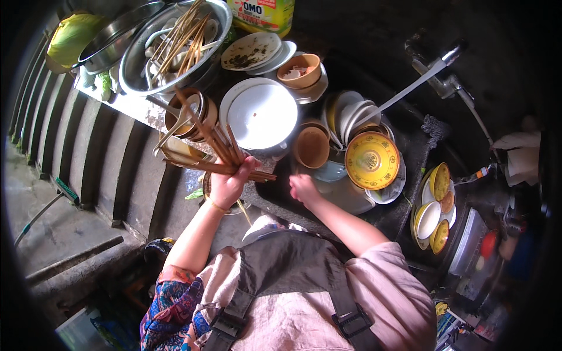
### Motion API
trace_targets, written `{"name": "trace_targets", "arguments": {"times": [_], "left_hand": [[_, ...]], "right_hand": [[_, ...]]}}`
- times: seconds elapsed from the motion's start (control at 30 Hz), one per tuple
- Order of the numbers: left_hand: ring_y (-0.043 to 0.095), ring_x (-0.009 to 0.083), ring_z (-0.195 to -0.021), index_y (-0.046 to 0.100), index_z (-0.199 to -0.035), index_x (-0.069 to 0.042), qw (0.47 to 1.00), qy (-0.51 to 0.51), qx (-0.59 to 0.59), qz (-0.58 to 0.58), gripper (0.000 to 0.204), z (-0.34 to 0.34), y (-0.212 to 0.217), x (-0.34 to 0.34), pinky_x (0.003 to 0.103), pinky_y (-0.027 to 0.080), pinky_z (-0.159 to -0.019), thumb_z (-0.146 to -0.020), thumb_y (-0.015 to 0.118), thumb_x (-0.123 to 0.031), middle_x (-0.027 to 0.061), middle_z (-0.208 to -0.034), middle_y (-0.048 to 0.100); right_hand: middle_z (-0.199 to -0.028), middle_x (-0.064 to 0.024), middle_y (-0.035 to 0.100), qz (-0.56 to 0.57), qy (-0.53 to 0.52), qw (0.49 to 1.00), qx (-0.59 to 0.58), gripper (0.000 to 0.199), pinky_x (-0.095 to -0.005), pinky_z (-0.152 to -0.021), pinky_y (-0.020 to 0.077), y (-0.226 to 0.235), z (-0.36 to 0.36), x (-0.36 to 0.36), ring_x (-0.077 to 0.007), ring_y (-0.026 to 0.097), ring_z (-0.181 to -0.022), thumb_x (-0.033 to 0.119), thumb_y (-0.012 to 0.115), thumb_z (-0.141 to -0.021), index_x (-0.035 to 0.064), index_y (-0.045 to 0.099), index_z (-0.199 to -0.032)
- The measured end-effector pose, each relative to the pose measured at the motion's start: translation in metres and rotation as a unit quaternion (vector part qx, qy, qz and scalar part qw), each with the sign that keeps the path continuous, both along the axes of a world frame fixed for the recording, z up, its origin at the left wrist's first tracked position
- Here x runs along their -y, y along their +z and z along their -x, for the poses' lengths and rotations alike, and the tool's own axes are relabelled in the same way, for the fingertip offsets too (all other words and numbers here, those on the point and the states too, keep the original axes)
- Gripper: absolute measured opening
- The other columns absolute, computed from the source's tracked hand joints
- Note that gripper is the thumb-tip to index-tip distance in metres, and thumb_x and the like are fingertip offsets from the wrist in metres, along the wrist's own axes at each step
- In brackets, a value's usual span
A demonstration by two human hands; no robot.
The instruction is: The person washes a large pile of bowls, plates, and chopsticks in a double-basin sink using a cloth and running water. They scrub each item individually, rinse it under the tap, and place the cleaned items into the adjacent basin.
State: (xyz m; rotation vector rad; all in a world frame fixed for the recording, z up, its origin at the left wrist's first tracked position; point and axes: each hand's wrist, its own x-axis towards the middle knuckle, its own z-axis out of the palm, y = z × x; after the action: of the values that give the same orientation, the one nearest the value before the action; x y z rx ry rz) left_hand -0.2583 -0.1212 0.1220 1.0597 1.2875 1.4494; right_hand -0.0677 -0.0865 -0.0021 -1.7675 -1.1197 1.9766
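My left hand (229, 184) is wrapped round a bundle of wooden chopsticks (202, 165), which fan out to the left and poke up past my thumb. My right hand (303, 188) is closed over the near edge of the dark sink, to the right of the bundle's ends; what it holds, if anything, is hidden. Just beyond it an orange-brown bowl (311, 147) sits in the sink. A yellow patterned bowl (372, 160) rests against several stacked plates to the right. Left of the bundle stand stacked brown bowls (196, 117) with a spoon in them.
A large metal basin (132, 79) with chopsticks and spoons stands at the back left. White bowls (262, 114), dirty plates (252, 51) and a detergent package (263, 14) are beyond. A running faucet (448, 88) reaches over the sink. More dishes (429, 217) lie at the right.
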Motion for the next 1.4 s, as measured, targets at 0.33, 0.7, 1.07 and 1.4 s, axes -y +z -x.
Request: {"name": "trace_targets", "arguments": {"times": [0.33,0.7,1.07,1.4], "left_hand": [[0.045,0.0092,-0.049,0.047,-0.069,-0.006,0.990,-0.050,0.075,0.109,0.017,-0.093,-0.004,-0.053,0.022,0.038,-0.048,-0.082,0.056,-0.014,0.0000,-0.056,0.046],[0.050,0.0082,-0.063,0.056,-0.088,-0.005,0.978,-0.119,0.151,0.086,0.020,-0.194,0.013,-0.077,0.022,0.041,-0.058,-0.083,0.056,-0.024,0.0029,-0.077,0.059],[0.051,0.0093,-0.067,0.056,-0.097,-0.004,0.939,-0.204,0.246,0.127,0.025,-0.222,0.030,-0.092,0.023,0.042,-0.062,-0.084,0.053,-0.025,0.0050,-0.089,0.060],[0.058,0.0183,-0.089,0.052,-0.102,0.001,0.931,-0.299,0.182,0.107,0.024,-0.187,0.037,-0.127,0.029,0.046,-0.079,-0.081,0.056,-0.010,0.0101,-0.099,0.058]], "right_hand": [[-0.051,-0.0006,0.044,-0.006,0.136,0.991,0.018,0.026,-0.0218,-0.039,0.0318,0.164,-0.203,0.012,-0.0072,0.040,-0.040,0.015,0.049,-0.085,0.0015,0.046,-0.063],[-0.054,0.0003,0.042,-0.202,-0.010,0.979,-0.042,0.025,-0.0216,-0.042,0.0322,0.182,-0.241,0.035,-0.0068,0.040,-0.044,0.013,0.044,-0.089,0.0010,0.044,-0.067],[-0.050,-0.0033,0.047,-0.379,0.127,0.916,0.029,0.030,-0.0285,-0.045,0.0359,0.142,-0.223,0.018,-0.0141,0.044,-0.043,0.023,0.046,-0.089,0.0034,0.047,-0.066],[-0.059,-0.0040,0.056,-0.403,0.059,0.907,0.106,0.037,-0.0225,-0.055,0.0413,0.206,-0.223,-0.082,-0.0089,0.049,-0.054,0.028,0.044,-0.090,-0.0010,0.057,-0.071]]}}
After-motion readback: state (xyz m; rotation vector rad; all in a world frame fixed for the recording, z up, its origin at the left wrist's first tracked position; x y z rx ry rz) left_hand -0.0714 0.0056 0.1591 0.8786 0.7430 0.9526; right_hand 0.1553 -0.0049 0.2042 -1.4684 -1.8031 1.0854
